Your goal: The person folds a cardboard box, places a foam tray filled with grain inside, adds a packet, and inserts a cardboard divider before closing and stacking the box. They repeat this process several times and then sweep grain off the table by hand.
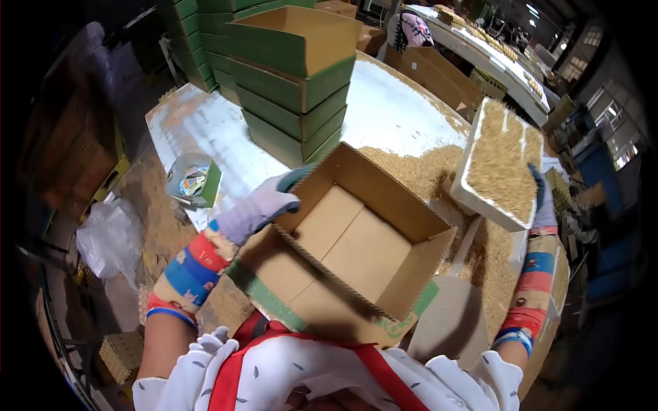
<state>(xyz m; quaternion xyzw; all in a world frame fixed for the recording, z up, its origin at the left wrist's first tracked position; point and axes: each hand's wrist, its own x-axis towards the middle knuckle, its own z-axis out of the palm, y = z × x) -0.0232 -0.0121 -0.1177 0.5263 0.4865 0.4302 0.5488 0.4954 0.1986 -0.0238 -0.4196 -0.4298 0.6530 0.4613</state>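
Observation:
My left hand (pixel 264 204), in a grey glove, grips the left rim of an open cardboard box (pixel 367 236). The box's inside is bare brown cardboard, and it sits tilted over another open cardboard box (pixel 271 264) with green outer sides. Off to the right, my right hand (pixel 543 200) is closed on the edge of a white tray (pixel 468 175), which tips sideways. Light brown husks or shavings, slightly blurred, fill this tray; their exact kind I cannot make out.
Stacked green cardboard boxes (pixel 298 89) rise at the table's back. Husks (pixel 418 168) are heaped on the white tabletop (pixel 380 103). A cut-down green box (pixel 195 179) with small packets stands left, near a plastic bag (pixel 113 236). Behind, a person (pixel 411 31) is beside a long table.

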